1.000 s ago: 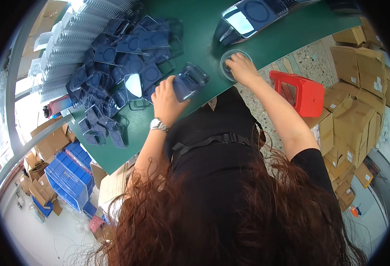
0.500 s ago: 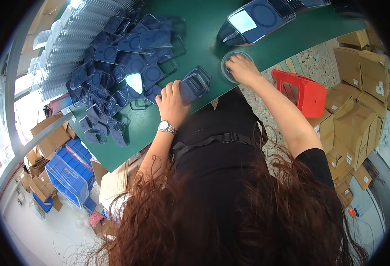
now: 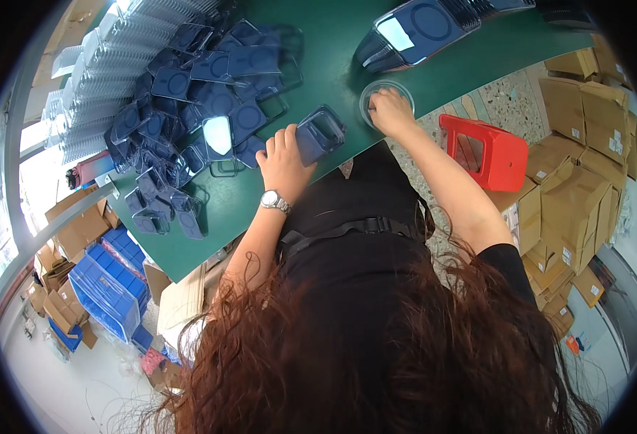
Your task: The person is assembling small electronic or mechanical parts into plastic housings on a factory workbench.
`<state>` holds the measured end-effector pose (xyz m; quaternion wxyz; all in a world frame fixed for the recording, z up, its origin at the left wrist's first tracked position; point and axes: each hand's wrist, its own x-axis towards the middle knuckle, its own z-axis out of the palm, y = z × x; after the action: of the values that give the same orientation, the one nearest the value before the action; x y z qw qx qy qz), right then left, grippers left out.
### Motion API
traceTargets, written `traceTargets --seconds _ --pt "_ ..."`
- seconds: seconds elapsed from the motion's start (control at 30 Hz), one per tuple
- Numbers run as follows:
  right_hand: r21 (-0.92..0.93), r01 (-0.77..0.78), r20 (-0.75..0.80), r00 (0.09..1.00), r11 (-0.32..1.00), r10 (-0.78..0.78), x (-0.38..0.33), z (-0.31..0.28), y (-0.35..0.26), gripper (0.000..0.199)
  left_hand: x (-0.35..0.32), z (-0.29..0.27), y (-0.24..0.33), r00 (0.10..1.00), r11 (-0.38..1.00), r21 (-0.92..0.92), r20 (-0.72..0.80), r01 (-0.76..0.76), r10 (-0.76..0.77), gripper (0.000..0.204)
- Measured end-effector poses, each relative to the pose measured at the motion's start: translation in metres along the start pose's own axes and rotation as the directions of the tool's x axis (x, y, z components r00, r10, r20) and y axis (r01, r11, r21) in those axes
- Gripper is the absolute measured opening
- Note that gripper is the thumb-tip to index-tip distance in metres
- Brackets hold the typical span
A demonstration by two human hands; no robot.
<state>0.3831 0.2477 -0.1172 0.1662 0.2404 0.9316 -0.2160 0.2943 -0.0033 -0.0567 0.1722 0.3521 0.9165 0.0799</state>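
Note:
My left hand (image 3: 284, 160), with a watch at the wrist, grips the near end of a dark translucent phone case (image 3: 321, 135) at the table's front edge. The case's far end, with a large camera opening, shows past my fingers. My right hand (image 3: 391, 111) reaches into a small round clear tub (image 3: 368, 101), fingers curled down inside. What those fingers hold, if anything, is hidden. Left of my left hand lies a loose heap of similar phone cases (image 3: 217, 100) with ring marks on their backs. A neat row of such cases (image 3: 425, 29) stands beyond the tub.
Tall nested stacks of clear plastic trays (image 3: 108, 76) line the left of the green table (image 3: 326, 58). A red plastic stool (image 3: 499, 159) stands by its right edge, with cardboard boxes (image 3: 575, 195) behind. Blue bins (image 3: 105, 289) sit on the floor at left.
The phone case under my left hand has tilted slightly, and its camera opening shows more plainly. My right hand stays in the tub, its fingers shifted slightly. The whole view has drifted a little.

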Motion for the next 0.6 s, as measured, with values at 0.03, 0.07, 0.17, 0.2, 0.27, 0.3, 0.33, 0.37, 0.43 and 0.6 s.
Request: traceTargets --seconds 0.03,0.07,0.17,0.2,0.27,0.3,0.33,0.37,0.43,0.6 --pt "0.002 -0.002 -0.001 1.000 1.000 0.002 0.000 0.001 -0.001 0.023 -0.002 0.001 -0.001 1.000 1.000 0.001 0.001 -0.003 0.003 0.087" --pt "-0.022 -0.014 0.007 1.000 1.000 0.014 0.001 -0.001 -0.004 0.023 -0.005 0.001 -0.003 1.000 1.000 0.003 -0.007 -0.011 0.011 0.088" --pt "-0.047 -0.035 0.033 0.999 0.998 0.037 0.002 -0.001 -0.007 0.024 -0.010 0.002 -0.005 0.999 1.000 -0.016 -0.037 -0.022 0.021 0.087" --pt "-0.048 -0.047 0.050 0.998 0.998 0.049 0.003 -0.002 -0.006 0.024 -0.011 0.001 -0.004 0.998 0.999 -0.039 -0.057 -0.027 0.024 0.087" --pt "-0.062 -0.010 0.020 1.000 0.998 0.012 0.005 0.006 -0.001 0.023 -0.014 -0.005 -0.003 0.993 0.997 -0.068 -0.109 -0.048 0.040 0.087" --pt "-0.077 0.024 -0.007 1.000 0.997 -0.025 0.005 0.010 0.003 0.022 -0.015 -0.008 -0.002 0.986 0.993 -0.096 -0.158 -0.070 0.055 0.086" --pt "-0.080 0.022 -0.009 1.000 0.997 -0.022 0.004 0.012 0.008 0.022 -0.016 -0.011 -0.002 0.985 0.992 -0.099 -0.160 -0.074 0.057 0.086" --pt "-0.068 0.078 -0.045 0.996 0.995 -0.082 0.002 0.009 0.008 0.021 -0.018 -0.015 -0.004 0.984 0.972 -0.228 -0.179 -0.056 0.015 0.085" --pt "-0.061 0.135 -0.080 0.987 0.989 -0.140 -0.003 0.004 0.010 0.021 -0.023 -0.023 -0.007 0.973 0.915 -0.399 -0.226 -0.057 -0.038 0.082" --pt "0.935 -0.121 0.098 0.992 0.333 0.085 -0.038 -0.058 -0.018 0.016 -0.029 -0.065 -0.002 0.975 0.099 -0.978 0.169 0.184 -0.141 0.084"
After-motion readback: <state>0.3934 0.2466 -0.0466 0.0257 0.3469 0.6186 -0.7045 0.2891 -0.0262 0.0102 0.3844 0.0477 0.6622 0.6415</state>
